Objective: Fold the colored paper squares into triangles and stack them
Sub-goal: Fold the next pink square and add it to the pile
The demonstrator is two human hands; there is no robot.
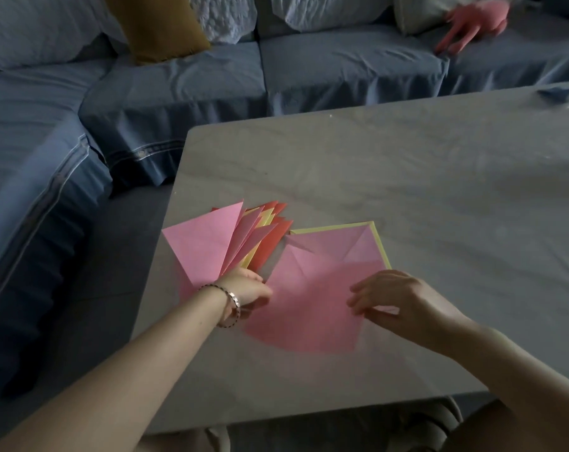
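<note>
A pink paper square lies on the marble table, lifted and curled at its near side, on top of a yellow square whose edge shows at the far right. My left hand pinches the pink sheet's left corner. My right hand grips its right corner. To the left, a fanned stack of folded triangles in pink, yellow and red rests at the table's left edge, the top one pink.
The grey marble table stretches far and right. A blue sofa wraps around the left and far sides, with a mustard cushion and a pink soft toy. A small blue object sits at the table's far right.
</note>
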